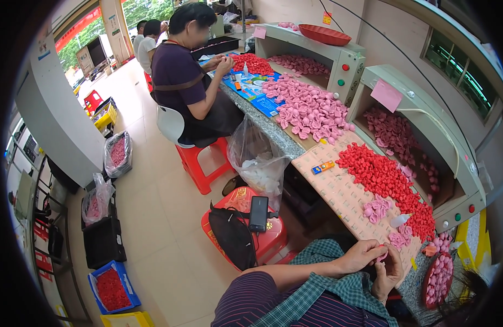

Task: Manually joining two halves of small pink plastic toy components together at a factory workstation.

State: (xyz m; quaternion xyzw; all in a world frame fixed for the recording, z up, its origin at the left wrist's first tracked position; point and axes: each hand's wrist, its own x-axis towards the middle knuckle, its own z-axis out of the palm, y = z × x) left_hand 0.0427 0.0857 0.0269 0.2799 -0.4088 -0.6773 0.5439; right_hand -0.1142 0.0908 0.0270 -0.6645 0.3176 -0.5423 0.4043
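Observation:
Both hands meet over the near edge of the bench. My left hand (361, 257) is closed, its fingertips pinching a small pink petal-like piece (382, 256) with a bit of red at its top. From the other side my right hand (390, 273) grips the same piece between thumb and fingers. Just beyond the hands lie a few loose pink pieces (400, 236) and a white squeeze bottle (400, 220) on its side. A long heap of small red pieces (379, 177) runs along the bench, with a small pink pile (376, 209) beside it.
Grey oven-like boxes (415, 87) line the bench's back, pink pieces inside. A co-worker (178, 71) sits further along, near a large pink heap (308, 106). A red stool (273, 240) with a black bag stands left of me. Crates (114, 287) line the floor. A red basket (439, 280) sits right.

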